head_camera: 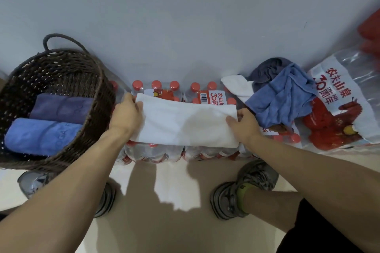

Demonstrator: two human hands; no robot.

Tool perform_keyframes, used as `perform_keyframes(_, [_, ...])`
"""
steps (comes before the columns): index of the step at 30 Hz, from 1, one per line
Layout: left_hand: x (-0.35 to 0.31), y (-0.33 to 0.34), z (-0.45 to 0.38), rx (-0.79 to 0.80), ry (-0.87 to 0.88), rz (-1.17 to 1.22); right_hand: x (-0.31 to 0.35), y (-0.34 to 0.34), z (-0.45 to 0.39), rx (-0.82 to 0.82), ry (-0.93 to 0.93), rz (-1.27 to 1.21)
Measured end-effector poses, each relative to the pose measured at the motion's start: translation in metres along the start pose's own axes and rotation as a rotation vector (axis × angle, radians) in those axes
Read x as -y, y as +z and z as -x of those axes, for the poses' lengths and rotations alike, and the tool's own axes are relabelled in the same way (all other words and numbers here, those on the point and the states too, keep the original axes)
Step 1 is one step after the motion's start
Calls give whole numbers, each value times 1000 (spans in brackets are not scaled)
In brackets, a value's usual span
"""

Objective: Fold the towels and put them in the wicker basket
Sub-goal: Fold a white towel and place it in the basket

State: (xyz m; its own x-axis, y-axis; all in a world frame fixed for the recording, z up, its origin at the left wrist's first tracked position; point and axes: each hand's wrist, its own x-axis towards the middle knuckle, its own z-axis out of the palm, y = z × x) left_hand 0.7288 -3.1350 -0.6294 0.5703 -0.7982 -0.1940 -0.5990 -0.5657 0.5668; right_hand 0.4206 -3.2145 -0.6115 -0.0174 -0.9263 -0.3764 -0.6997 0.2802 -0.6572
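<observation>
White towel (185, 123) lies as a long flat band on top of the shrink-wrapped packs of red-capped water bottles (156, 150), which serve as the work surface; no table in view. Landmark: the white towel.

Left hand (126, 115) pinches the towel's left short end, thumb on top, fingers beneath. Right hand (243, 124) pinches the right short end the same way. Both grips are closed on the cloth, the towel pulled fairly taut between them.

Wicker basket (98, 88) stands just left of the towel, almost touching the left hand. Inside it lie two folded towels: a purple one (61, 108) toward the wall and a blue one (41, 136) nearer the person.

Right of the towel, touching the right hand's side, is a loose pile: crumpled blue towel (281, 98), a grey towel (267, 70) behind it, and a white cloth (238, 86) partly under them. A large water bottle pack (339, 104) lies beyond the pile.

Judgement: lengthwise fold looks done; the step in hand is folding across. Task roughly midway: two stowed, one in hand, about three waiting.

Next move calls for bringing one short end over to the other with the corners matched, pressing flat, then carrying the bundle left into the basket beside the blue one.
</observation>
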Motion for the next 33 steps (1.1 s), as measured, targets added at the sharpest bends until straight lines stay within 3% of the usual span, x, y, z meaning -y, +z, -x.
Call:
perform_keyframes(5, [-9,6,15,-197,69,-206,-4,0,4,-20,35,159])
perform_keyframes(8, [-26,17,31,-252,229,-393,-1,-2,7,33,57,304])
perform_keyframes(11, [-45,38,50,-145,508,-319,4,-3,9,116,58,291])
perform_keyframes(13, [-48,51,60,3,583,-327,7,-3,8,145,24,237])
perform_keyframes(16, [-34,64,64,127,531,-473,15,-5,7,182,43,-8])
perform_keyframes(19, [-29,70,68,97,439,-543,20,-10,7,370,202,-392])
perform_keyframes(21, [-30,73,73,73,372,-552,22,-13,8,435,252,-508])
perform_keyframes(28, [-34,67,77,69,316,-430,26,-18,13,384,253,-572])
perform_keyframes(33, [-32,64,80,71,315,-448,24,-19,5,251,262,-515])
